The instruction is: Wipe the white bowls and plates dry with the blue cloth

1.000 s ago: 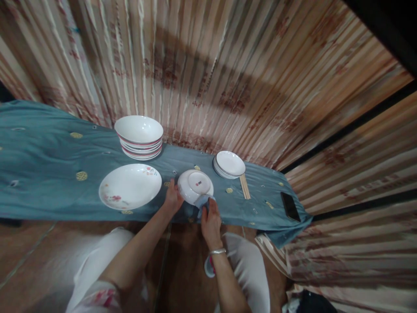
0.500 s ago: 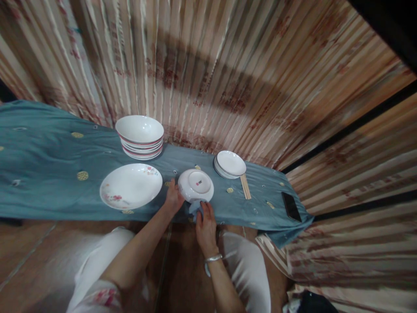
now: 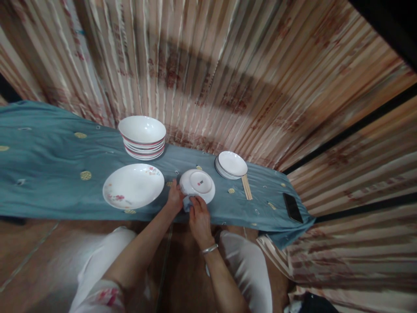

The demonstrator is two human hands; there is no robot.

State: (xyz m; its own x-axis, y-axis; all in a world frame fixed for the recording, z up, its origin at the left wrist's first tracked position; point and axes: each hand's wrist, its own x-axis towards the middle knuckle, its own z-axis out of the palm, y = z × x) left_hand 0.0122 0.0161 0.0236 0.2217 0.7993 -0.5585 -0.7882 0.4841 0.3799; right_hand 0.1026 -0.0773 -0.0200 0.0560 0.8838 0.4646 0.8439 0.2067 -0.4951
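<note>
A white, round, glossy ceramic bowl (image 3: pixel 197 186) is held upside down above or on a teal fabric table cover (image 3: pixel 55 174) with yellow motifs; whether it is lifted cannot be told. Its foot ring and a small printed mark are turned upward. Its left edge is gripped by the left hand (image 3: pixel 176 198). A light blue, crumpled cloth (image 3: pixel 188 203) is grasped in the right hand (image 3: pixel 200 217) and held against the bowl's near left side. A silver metal bangle (image 3: pixel 210 248) is worn on the right wrist.

To the left, a white oval plate with red flowers (image 3: pixel 133 186) is laid flat; behind it is placed a stack of white, red-banded dishes (image 3: pixel 142 134). To the right, small white dark-rimmed plates (image 3: pixel 232 164) are stacked, with pale wooden chopsticks (image 3: pixel 246 188) placed just beside them. Farther right, a black rectangular phone (image 3: pixel 292 208) is set down.
</note>
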